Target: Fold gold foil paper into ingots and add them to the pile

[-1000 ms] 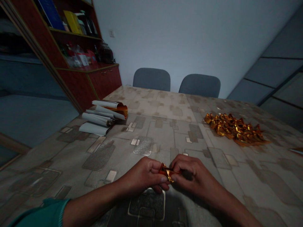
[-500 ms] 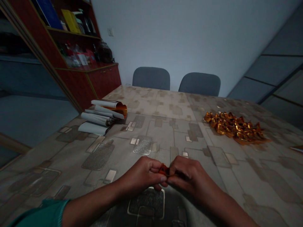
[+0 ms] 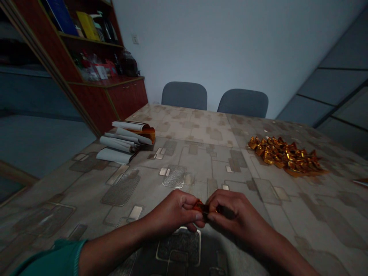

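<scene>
A small piece of folded orange-gold foil paper is pinched between my two hands, above the near part of the table. My left hand grips its left end between thumb and fingers. At its right end, my right hand holds it with thumb and curled fingers. Much of the foil paper is hidden by the fingers. Over to the right lies a pile of folded gold foil pieces. On the left is a stack of curled sheets, grey-white outside and gold inside.
A patterned cloth covers the table. Two grey chairs stand at its far side by the wall. A red-brown cabinet with shelved items is at back left. The tip of a flat object shows at the right edge.
My right hand has shifted slightly right along the foil paper, and its fingers have opened a little, showing more of the foil. My left hand has stayed nearly still.
</scene>
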Available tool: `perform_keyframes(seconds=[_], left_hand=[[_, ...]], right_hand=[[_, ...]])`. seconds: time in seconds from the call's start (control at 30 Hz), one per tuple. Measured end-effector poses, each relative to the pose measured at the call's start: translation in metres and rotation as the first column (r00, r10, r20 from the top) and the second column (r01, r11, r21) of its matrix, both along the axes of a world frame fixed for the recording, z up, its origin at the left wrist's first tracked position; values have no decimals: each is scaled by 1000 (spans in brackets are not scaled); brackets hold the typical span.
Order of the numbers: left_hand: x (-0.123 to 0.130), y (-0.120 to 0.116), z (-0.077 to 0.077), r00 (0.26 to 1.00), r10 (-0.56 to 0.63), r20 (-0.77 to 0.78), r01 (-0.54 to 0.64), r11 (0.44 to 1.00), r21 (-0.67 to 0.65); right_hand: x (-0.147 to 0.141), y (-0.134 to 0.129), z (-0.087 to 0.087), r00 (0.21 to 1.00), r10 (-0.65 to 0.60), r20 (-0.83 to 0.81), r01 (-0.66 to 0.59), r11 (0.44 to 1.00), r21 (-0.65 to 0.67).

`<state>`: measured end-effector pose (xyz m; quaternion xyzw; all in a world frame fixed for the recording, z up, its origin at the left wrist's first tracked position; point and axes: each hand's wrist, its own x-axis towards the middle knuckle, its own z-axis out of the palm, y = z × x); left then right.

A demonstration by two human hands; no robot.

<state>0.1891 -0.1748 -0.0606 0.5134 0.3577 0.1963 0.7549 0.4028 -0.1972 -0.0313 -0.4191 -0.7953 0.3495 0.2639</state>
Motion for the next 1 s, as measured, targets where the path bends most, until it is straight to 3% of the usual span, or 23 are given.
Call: perform_keyframes(seconds=[0.27,0.4,0.57,0.67,0.83,1.0], left_hand=[[1,-1,1,1000,2,-27,-1,1000,27],[1,0,5,999,54,1,-54,998,-12],[-1,2,7,986,163,39,-161,985,-60],[-1,2,4,986,159,47,-156,986,-54],[0,-1,-1,996,90,18,-90,995,48],[1,-3,-1,995,87,-46,-79,985,151]], right_hand=[[-7,-3,-5,1000,14,7,-15,998,64],[-4,-2,-1,990,-65,-124,55,995,-80],[-1,-2,0,914,-257,-315,173,947,-272],[-3,-3,-2,901,-257,-350,143,937,-319],[-6,-5,0,983,-136,-124,111,976,-189],[-6,-6,1,997,-80,12,80,997,-21]])
